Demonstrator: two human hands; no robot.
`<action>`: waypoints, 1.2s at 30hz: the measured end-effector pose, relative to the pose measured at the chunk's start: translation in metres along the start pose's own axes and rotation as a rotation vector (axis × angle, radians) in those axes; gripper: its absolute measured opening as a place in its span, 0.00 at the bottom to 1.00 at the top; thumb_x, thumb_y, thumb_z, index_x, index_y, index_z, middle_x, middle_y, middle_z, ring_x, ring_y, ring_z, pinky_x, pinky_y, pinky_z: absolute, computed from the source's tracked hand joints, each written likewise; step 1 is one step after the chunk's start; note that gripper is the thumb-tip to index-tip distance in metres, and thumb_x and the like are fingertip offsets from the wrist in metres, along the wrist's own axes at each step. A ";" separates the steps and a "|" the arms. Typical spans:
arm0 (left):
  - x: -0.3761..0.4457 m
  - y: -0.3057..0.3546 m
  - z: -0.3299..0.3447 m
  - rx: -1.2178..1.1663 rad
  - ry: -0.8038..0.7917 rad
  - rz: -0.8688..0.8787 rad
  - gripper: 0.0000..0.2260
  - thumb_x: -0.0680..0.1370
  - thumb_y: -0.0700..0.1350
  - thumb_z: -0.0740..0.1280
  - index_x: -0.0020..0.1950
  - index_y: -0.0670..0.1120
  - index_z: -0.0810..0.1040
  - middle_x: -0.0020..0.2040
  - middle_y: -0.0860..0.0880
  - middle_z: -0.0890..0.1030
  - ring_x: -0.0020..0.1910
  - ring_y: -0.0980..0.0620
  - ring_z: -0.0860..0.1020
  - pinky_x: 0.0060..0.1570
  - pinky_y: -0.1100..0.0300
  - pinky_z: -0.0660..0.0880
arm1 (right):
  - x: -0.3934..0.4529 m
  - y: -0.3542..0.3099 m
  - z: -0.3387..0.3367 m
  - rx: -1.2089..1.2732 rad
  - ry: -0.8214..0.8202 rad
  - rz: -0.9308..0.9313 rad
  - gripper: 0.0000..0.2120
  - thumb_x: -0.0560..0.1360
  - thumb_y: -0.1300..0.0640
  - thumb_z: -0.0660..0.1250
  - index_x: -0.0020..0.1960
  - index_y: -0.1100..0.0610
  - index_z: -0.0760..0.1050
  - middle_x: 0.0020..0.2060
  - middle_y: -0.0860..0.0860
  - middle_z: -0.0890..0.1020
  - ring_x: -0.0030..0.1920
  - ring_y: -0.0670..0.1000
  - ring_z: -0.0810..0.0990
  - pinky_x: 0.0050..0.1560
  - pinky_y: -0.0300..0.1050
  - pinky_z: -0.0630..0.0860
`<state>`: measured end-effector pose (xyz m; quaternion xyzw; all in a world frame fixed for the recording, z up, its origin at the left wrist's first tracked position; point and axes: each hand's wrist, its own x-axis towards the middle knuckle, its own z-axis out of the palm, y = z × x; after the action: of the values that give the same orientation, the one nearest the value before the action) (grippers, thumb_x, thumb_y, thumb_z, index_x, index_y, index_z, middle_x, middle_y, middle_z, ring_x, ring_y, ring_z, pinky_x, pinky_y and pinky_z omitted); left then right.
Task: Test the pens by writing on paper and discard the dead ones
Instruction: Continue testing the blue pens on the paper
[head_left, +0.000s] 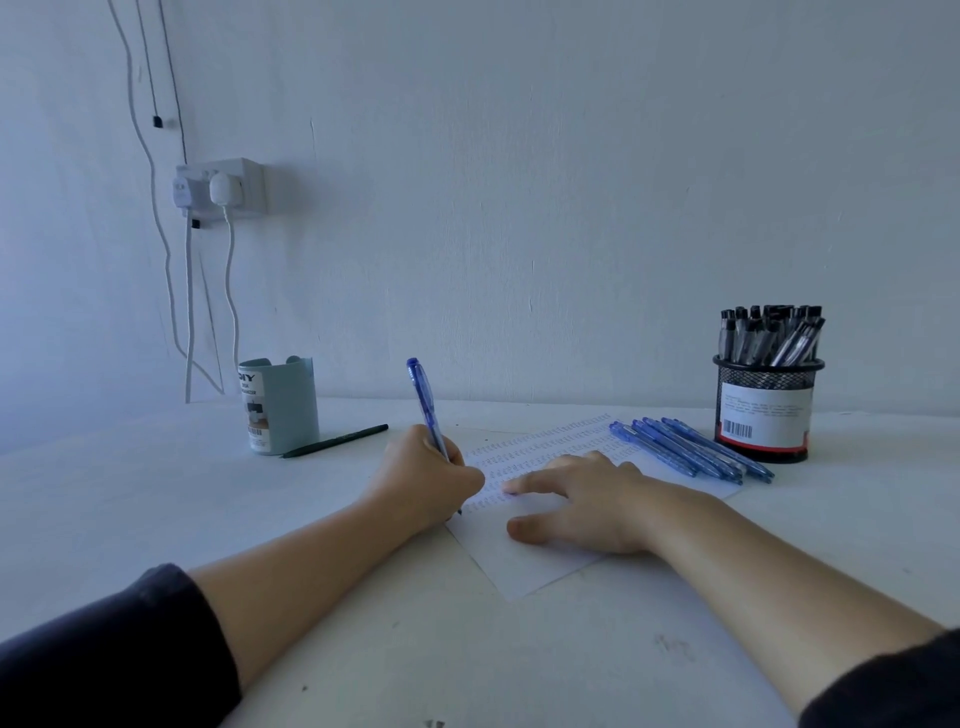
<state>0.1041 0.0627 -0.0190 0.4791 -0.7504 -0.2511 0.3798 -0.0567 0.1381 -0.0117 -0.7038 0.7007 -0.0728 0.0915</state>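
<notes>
Gripping: left hand (423, 475), fingers curled round the lower barrel of a blue retractable pen (427, 405), tip down on the sheet of paper (540, 566), clicker end leaning up and away. Just beside the grip, to its right: right hand (576, 501), flat, fingers straight and spread, pressing the sheet against the white table (156, 519). Under and beyond both hands: rows of small blue test marks over the upper part of the paper, lower part blank.

Probably light and stiff, this pen, with smooth plastic body; best taken low on the barrel near the tip, as here, for control. Thin paper, likely to slide or wrinkle if not held down.

Further right of the grip: a row of blue pens (691, 449) lying side by side, partly on the far corner of the sheet. Beyond these: black mesh pen holder (763, 410) full of dark-capped pens. Left of the grip and a little behind: dark pencil (337, 440) on the table, touching or almost touching a pale green desk organizer cup (283, 405).
</notes>
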 end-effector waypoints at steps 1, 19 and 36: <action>0.000 0.000 0.000 -0.008 0.002 0.000 0.13 0.67 0.37 0.66 0.23 0.44 0.68 0.18 0.50 0.69 0.19 0.54 0.67 0.29 0.63 0.67 | 0.000 0.000 0.000 0.003 -0.002 0.001 0.25 0.73 0.31 0.58 0.69 0.30 0.60 0.75 0.45 0.59 0.76 0.52 0.49 0.73 0.55 0.47; 0.008 0.002 -0.024 -0.598 0.152 -0.178 0.11 0.77 0.38 0.59 0.35 0.41 0.72 0.32 0.44 0.74 0.29 0.51 0.71 0.31 0.59 0.69 | 0.002 0.003 -0.001 0.021 0.048 0.019 0.23 0.77 0.35 0.53 0.71 0.38 0.64 0.74 0.44 0.62 0.75 0.51 0.53 0.72 0.53 0.51; 0.006 0.006 -0.028 -0.778 0.170 -0.198 0.13 0.82 0.46 0.56 0.43 0.41 0.73 0.27 0.44 0.70 0.19 0.52 0.62 0.20 0.64 0.57 | 0.011 0.029 -0.004 0.035 0.182 0.213 0.17 0.79 0.43 0.54 0.51 0.54 0.75 0.52 0.47 0.80 0.56 0.51 0.74 0.62 0.50 0.68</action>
<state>0.1219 0.0587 0.0035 0.3887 -0.5156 -0.5111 0.5674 -0.0856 0.1266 -0.0152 -0.6144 0.7754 -0.1384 0.0468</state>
